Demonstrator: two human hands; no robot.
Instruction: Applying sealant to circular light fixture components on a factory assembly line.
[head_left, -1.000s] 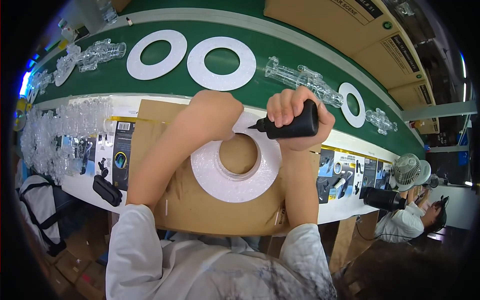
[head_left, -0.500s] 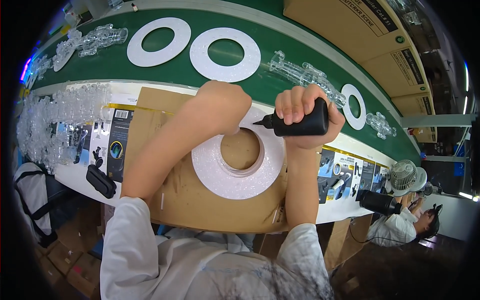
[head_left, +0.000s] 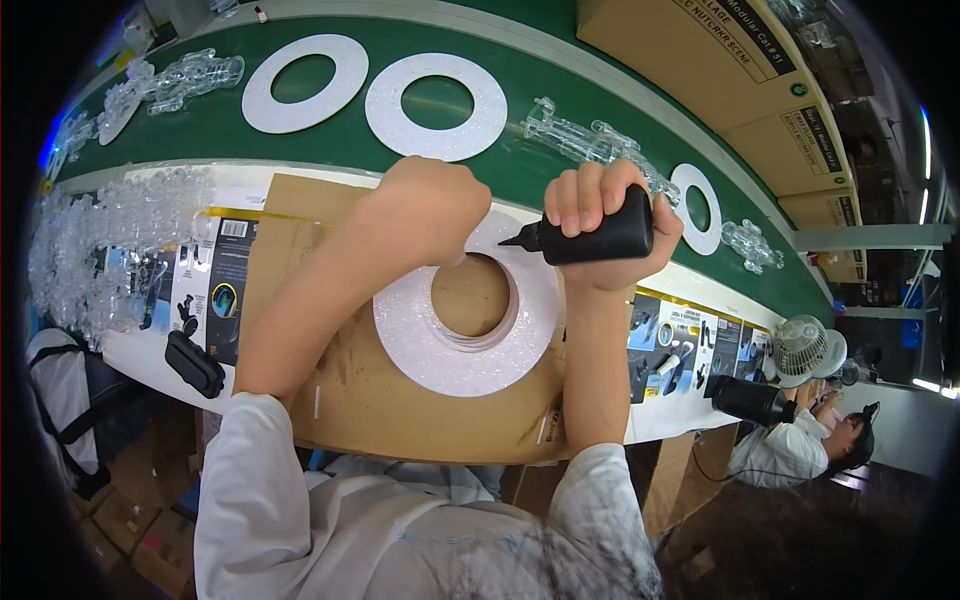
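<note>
A white glittery foam ring (head_left: pixel 440 345) lies flat on a brown cardboard sheet (head_left: pixel 390 410) in front of me. My left hand (head_left: pixel 425 210) is closed in a fist over the ring's far edge; what it holds is hidden. My right hand (head_left: pixel 605 225) grips a black squeeze bottle (head_left: pixel 600 237) on its side, its pointed nozzle aimed left toward my left hand, just above the ring.
Two more white rings (head_left: pixel 305 82) (head_left: pixel 436 105) and a smaller one (head_left: pixel 697 208) lie on the green conveyor (head_left: pixel 250 140) beyond, with clear plastic figures (head_left: pixel 585 140). Clear pieces (head_left: pixel 110 240) pile up at left. Cardboard boxes (head_left: pixel 740 70) stand at back right. Another person (head_left: pixel 800 445) sits at lower right beside a small fan (head_left: pixel 800 350).
Both hands have stayed over the ring's far edge, with the bottle nozzle still pointed at my left fist. The view has shifted slightly; the ring has not visibly moved.
</note>
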